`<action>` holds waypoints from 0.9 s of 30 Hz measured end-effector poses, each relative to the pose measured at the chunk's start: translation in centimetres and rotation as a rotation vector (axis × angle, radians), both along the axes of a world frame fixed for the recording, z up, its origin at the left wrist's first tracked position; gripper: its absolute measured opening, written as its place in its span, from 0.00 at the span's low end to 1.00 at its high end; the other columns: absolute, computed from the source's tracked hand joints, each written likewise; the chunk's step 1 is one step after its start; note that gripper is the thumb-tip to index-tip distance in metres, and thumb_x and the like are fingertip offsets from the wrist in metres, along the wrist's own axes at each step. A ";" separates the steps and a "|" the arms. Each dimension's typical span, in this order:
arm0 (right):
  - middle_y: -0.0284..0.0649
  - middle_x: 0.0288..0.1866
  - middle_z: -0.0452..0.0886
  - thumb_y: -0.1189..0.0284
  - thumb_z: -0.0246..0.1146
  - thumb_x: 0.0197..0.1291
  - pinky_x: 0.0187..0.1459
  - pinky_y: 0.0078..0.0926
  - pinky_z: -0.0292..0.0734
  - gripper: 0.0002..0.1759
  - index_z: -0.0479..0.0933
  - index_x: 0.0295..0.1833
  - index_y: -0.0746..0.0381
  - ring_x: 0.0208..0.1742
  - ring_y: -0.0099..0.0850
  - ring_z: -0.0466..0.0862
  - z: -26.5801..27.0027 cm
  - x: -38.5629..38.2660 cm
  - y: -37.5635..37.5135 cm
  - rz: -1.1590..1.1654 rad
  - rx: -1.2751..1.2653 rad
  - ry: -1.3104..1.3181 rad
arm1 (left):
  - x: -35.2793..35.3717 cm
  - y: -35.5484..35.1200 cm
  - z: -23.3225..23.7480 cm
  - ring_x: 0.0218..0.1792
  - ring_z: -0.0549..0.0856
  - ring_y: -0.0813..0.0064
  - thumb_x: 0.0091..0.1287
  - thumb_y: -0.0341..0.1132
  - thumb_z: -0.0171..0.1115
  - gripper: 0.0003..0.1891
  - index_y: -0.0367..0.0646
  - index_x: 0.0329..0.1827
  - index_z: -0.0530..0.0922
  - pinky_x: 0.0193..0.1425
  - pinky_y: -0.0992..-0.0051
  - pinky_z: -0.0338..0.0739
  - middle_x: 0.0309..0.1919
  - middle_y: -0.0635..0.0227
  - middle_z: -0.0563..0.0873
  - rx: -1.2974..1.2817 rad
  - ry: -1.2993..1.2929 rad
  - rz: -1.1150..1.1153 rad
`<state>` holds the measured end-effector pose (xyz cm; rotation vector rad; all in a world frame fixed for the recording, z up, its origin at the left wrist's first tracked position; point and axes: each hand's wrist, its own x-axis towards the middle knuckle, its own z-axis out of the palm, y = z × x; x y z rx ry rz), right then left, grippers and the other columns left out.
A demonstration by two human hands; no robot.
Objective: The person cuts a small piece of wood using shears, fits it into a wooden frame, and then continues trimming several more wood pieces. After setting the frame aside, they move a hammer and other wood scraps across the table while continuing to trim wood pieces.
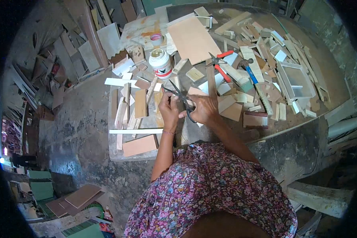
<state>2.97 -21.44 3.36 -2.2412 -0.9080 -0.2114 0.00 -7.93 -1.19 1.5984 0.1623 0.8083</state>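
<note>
Dark metal scissors [183,97] are in my right hand [203,108], its fingers wrapped round the handles and the blades spread apart, pointing up and left. Just left of the blades is my left hand [169,108], fingers pinched together near one blade's tip; what they hold is too small to make out. Behind the hands stands an open white glue jar [160,63] with a red band. A light wooden block [141,103] lies left of my left hand. A dark wooden strip [211,79] stretches away beyond my right hand.
Red-handled pliers [222,65] and a blue-handled hammer [250,71] lie right of centre. Wood offcuts cover the table's right side, beside a shallow white frame [296,81]. A tape roll [156,39] and a flat brown board [192,39] are behind. Boards lean at the left.
</note>
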 end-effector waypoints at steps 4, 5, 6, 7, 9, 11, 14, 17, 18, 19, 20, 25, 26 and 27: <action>0.52 0.27 0.78 0.45 0.71 0.26 0.37 0.38 0.73 0.40 0.74 0.37 0.70 0.33 0.47 0.80 0.2 0.4 -0.2 0.019 0.053 -0.019 | 0.3 -0.1 -0.2 0.25 0.69 0.83 0.57 0.21 0.55 0.03 0.35 0.29 0.69 0.31 0.84 0.65 0.22 0.72 0.71 0.029 -0.045 -0.009; 0.53 0.27 0.78 0.45 0.71 0.26 0.37 0.39 0.73 0.41 0.74 0.37 0.70 0.33 0.47 0.80 0.2 0.5 -0.3 0.030 0.057 -0.011 | 0.4 0.0 -0.4 0.25 0.69 0.83 0.57 0.21 0.55 0.03 0.35 0.29 0.69 0.31 0.84 0.65 0.22 0.71 0.71 0.049 -0.060 -0.013; 0.52 0.27 0.78 0.44 0.71 0.25 0.38 0.39 0.73 0.41 0.74 0.37 0.70 0.33 0.47 0.80 0.4 0.3 -0.4 0.016 0.019 0.003 | 0.3 0.0 -0.4 0.25 0.69 0.83 0.56 0.21 0.54 0.03 0.35 0.29 0.69 0.31 0.84 0.65 0.22 0.71 0.71 0.048 -0.049 -0.019; 0.52 0.27 0.78 0.43 0.71 0.25 0.38 0.39 0.73 0.42 0.74 0.37 0.70 0.33 0.47 0.80 0.8 0.2 -0.5 0.003 -0.019 0.014 | 0.3 0.0 -0.4 0.25 0.69 0.83 0.56 0.21 0.54 0.03 0.36 0.29 0.69 0.32 0.84 0.65 0.22 0.71 0.71 0.046 -0.040 -0.025; 0.52 0.27 0.78 0.41 0.70 0.25 0.38 0.40 0.73 0.43 0.74 0.37 0.70 0.34 0.47 0.80 0.9 0.3 -0.5 -0.009 -0.050 0.022 | 0.4 -0.2 -0.2 0.25 0.69 0.82 0.56 0.20 0.55 0.04 0.36 0.29 0.69 0.32 0.83 0.65 0.22 0.71 0.71 0.040 -0.043 -0.026; 0.52 0.27 0.78 0.40 0.69 0.25 0.38 0.40 0.73 0.44 0.74 0.37 0.70 0.34 0.47 0.80 0.3 0.5 -0.4 -0.009 -0.036 0.020 | 0.3 -0.4 0.1 0.25 0.69 0.82 0.56 0.21 0.55 0.04 0.36 0.29 0.69 0.31 0.83 0.65 0.22 0.71 0.71 0.035 -0.064 -0.019; 0.52 0.27 0.78 0.40 0.68 0.25 0.39 0.40 0.72 0.44 0.74 0.38 0.70 0.35 0.47 0.80 0.3 0.3 -0.5 -0.045 -0.097 -0.016 | 0.2 -0.4 0.0 0.25 0.69 0.81 0.56 0.21 0.55 0.04 0.35 0.29 0.69 0.30 0.82 0.65 0.22 0.71 0.71 0.059 -0.014 -0.017; 0.52 0.27 0.78 0.41 0.69 0.25 0.41 0.40 0.71 0.44 0.74 0.39 0.71 0.35 0.47 0.79 0.2 0.0 -0.6 -0.075 -0.110 0.012 | 0.1 -0.2 -0.2 0.24 0.69 0.81 0.56 0.22 0.55 0.04 0.35 0.29 0.69 0.29 0.82 0.65 0.21 0.70 0.70 0.144 0.027 0.012; 0.52 0.28 0.78 0.42 0.70 0.25 0.41 0.40 0.71 0.44 0.74 0.39 0.71 0.36 0.47 0.79 0.1 0.0 -0.6 -0.054 -0.079 0.020 | 0.0 -0.2 -0.3 0.24 0.69 0.81 0.56 0.22 0.55 0.04 0.35 0.29 0.69 0.29 0.82 0.65 0.21 0.69 0.70 0.138 0.028 0.010; 0.52 0.28 0.78 0.42 0.70 0.25 0.41 0.40 0.71 0.44 0.74 0.40 0.71 0.37 0.48 0.79 0.0 0.2 -0.7 -0.033 -0.049 0.025 | 0.0 -0.3 -0.4 0.24 0.68 0.81 0.56 0.22 0.55 0.04 0.35 0.29 0.69 0.29 0.82 0.65 0.21 0.69 0.70 0.132 0.026 0.010; 0.52 0.29 0.78 0.42 0.70 0.25 0.41 0.40 0.71 0.44 0.74 0.40 0.71 0.37 0.48 0.79 -0.1 0.4 -0.8 -0.012 -0.019 0.028 | 0.1 -0.4 -0.3 0.23 0.68 0.81 0.56 0.22 0.55 0.04 0.35 0.29 0.69 0.28 0.82 0.64 0.21 0.69 0.70 0.125 0.023 0.010; 0.53 0.32 0.78 0.42 0.70 0.24 0.41 0.40 0.71 0.46 0.73 0.41 0.71 0.40 0.49 0.78 0.5 0.7 -0.9 0.020 0.063 -0.029 | 0.6 -0.7 0.4 0.22 0.68 0.81 0.57 0.23 0.55 0.04 0.35 0.28 0.69 0.27 0.82 0.64 0.20 0.69 0.70 0.132 -0.003 0.008; 0.54 0.32 0.78 0.41 0.70 0.23 0.42 0.40 0.71 0.46 0.73 0.41 0.71 0.40 0.49 0.78 0.5 0.7 -0.9 0.026 0.079 -0.027 | 0.6 -0.7 0.3 0.23 0.68 0.81 0.57 0.23 0.54 0.04 0.35 0.28 0.69 0.27 0.81 0.64 0.20 0.69 0.70 0.144 -0.011 0.005; 0.54 0.32 0.78 0.42 0.70 0.23 0.42 0.40 0.71 0.46 0.73 0.41 0.72 0.40 0.49 0.78 0.2 0.6 -1.0 0.010 0.058 -0.031 | 0.3 -0.7 0.2 0.23 0.68 0.81 0.57 0.23 0.54 0.03 0.35 0.28 0.69 0.27 0.81 0.64 0.21 0.69 0.70 0.148 0.028 -0.004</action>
